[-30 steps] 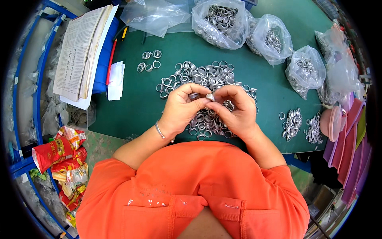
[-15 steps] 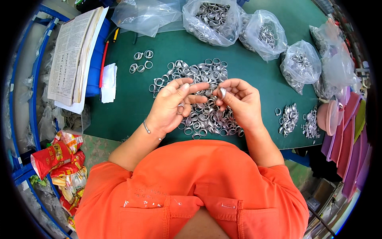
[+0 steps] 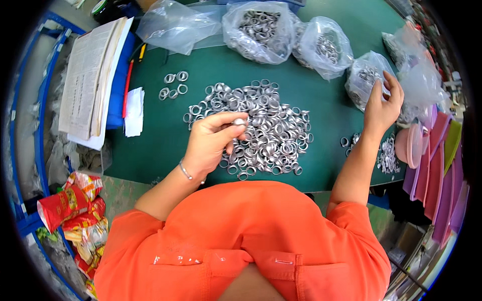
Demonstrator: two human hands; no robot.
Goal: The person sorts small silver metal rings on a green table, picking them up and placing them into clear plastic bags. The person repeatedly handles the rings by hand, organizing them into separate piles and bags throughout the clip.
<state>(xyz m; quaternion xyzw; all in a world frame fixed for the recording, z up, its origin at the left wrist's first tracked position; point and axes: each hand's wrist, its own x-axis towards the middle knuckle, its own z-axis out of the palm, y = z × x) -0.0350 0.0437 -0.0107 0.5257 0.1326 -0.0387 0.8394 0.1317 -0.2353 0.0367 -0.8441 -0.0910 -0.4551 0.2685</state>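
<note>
My left hand (image 3: pixel 208 140) is closed, pinching a silver ring (image 3: pixel 239 122) between thumb and fingertips at the left side of a big heap. That heap of loose silver rings (image 3: pixel 276 133) lies on the green table in front of me. My right hand (image 3: pixel 384 106) is stretched out to the right with thumb and fingers apart, at the edge of a clear plastic bag (image 3: pixel 357 88) with rings inside. I see nothing between its fingers. A small pile of rings (image 3: pixel 354 141) is partly covered by my right forearm.
Two bigger open bags of rings, one (image 3: pixel 259 50) and another (image 3: pixel 326 57), stand at the back. Several rings (image 3: pixel 173 94) sit apart at the left, near a red pen (image 3: pixel 128 85) and papers (image 3: pixel 90 80). Small metal pieces (image 3: pixel 388 156) and a pink container (image 3: pixel 409 145) are at the right.
My right hand has left the heap and moved right and away to the small bag; the ring seen at its fingertips is gone from them. My left hand has closed on a ring.
</note>
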